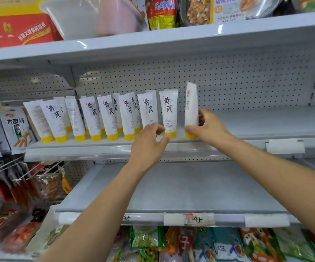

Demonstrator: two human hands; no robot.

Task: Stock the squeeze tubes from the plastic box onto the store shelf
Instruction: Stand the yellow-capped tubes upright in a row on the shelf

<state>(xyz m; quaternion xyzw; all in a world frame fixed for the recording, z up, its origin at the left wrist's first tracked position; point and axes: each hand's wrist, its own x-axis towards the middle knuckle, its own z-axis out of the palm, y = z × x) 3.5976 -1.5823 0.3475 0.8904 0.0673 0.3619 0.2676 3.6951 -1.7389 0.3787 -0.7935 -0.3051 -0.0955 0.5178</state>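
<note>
Several white squeeze tubes with yellow caps [109, 116] stand cap-down in a row on the white store shelf [266, 120]. At the row's right end my right hand [207, 125] grips one tube [191, 104] upright, its cap on the shelf. My left hand [149, 142] is at the base of the tube [148, 108] third from the right, fingers curled round its yellow cap. The neighbouring tube [169, 108] stands between my hands. The plastic box is out of view.
A bare grey shelf [181, 186] lies below the tubes. Noodle packets [16, 127] and hanging snacks [20, 182] are at the left. A white plastic tub [88, 16], a red carton [15, 29] and jars sit on the top shelf. Snack bags [209, 244] fill the bottom.
</note>
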